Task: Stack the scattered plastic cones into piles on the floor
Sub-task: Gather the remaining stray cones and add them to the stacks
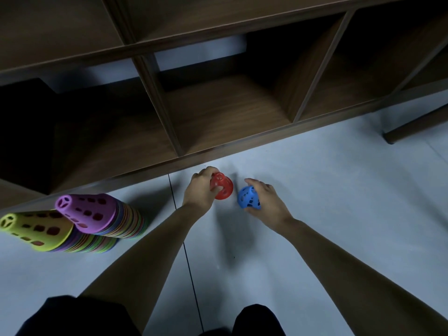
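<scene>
Head view, near centre: left hand (202,187) curls round the red cone (221,189), right hand (265,201) round the blue cone (248,197). At 8 o'clock the purple-topped pile (97,214) and yellow-topped pile (36,230) stand tall; a hard drop-on could topple either.

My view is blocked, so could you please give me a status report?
Left hand grips red cone, right hand grips blue cone. Two piles stand at left. No obstacle seen between.

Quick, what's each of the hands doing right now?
Left hand: gripping the red cone.
Right hand: gripping the blue cone.
</scene>
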